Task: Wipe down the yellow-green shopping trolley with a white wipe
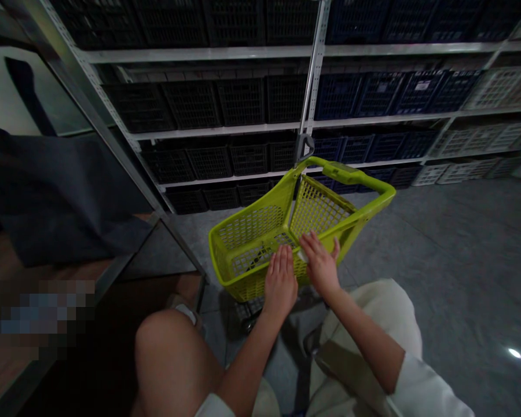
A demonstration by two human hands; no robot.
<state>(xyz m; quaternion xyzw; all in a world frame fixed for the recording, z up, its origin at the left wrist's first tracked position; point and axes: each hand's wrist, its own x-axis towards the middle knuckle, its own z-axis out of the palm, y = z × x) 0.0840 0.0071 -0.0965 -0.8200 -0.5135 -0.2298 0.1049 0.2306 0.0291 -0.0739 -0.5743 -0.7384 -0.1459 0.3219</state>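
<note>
A lime-green plastic shopping basket on wheels (247, 237) stands on the floor in front of me, its handle (351, 176) raised at the far side. My left hand (280, 279) lies flat on the basket's near rim, fingers stretched out together. My right hand (320, 262) is just to its right over the rim, fingers curled around a small pale thing I cannot make out. My bare knee (169, 353) and my pale clothing (373, 324) fill the foreground.
Metal shelving (286, 124) with rows of dark and blue crates runs across the back; pale crates (495, 87) sit at the right. A slanted metal upright (113, 139) and a dark cloth (56, 191) stand left. Grey tiled floor (451, 260) extends right.
</note>
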